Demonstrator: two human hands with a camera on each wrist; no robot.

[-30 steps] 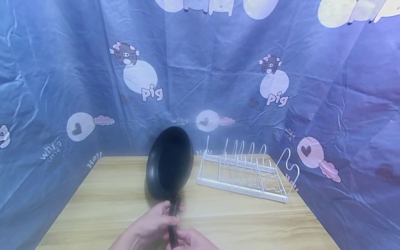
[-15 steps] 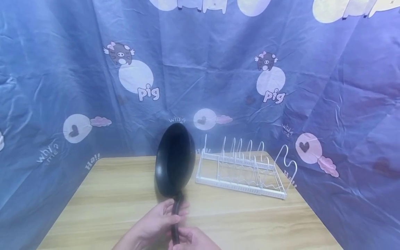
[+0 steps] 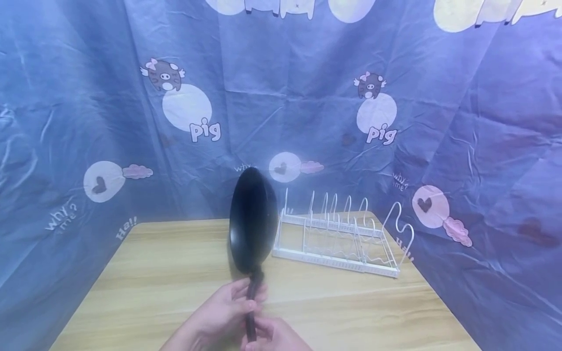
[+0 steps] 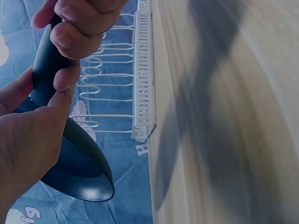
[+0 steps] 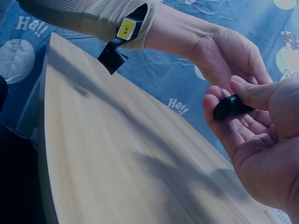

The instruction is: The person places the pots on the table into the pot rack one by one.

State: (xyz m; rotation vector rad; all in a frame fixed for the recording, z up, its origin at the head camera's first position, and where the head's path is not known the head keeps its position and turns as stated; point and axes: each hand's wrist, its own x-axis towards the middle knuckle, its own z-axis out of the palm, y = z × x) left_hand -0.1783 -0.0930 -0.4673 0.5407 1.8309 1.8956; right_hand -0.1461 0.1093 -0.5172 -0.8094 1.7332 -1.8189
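Note:
A black frying pan (image 3: pixel 253 222) is held up on its edge over the middle of the table, its inside turned to the right. My left hand (image 3: pixel 224 307) grips the pan's handle near the bowl, thumb on the near side. Lower down, toward the handle's end, my right hand (image 3: pixel 274 334) pinches it between thumb and fingers. In the right wrist view the handle's rounded tip pokes out of the right hand (image 5: pixel 261 135). A white wire rack (image 3: pixel 338 241) with several upright loops stands just right of the pan.
The wooden table (image 3: pixel 145 282) has the rack at its back right. Blue cloth (image 3: pixel 285 97) printed with pigs hangs behind and on both sides. A black camera mount (image 5: pixel 119 46) sits on the left sleeve.
The pan has turned more edge-on and shifted right toward the rack, both hands staying on its handle. The head view has shifted slightly.

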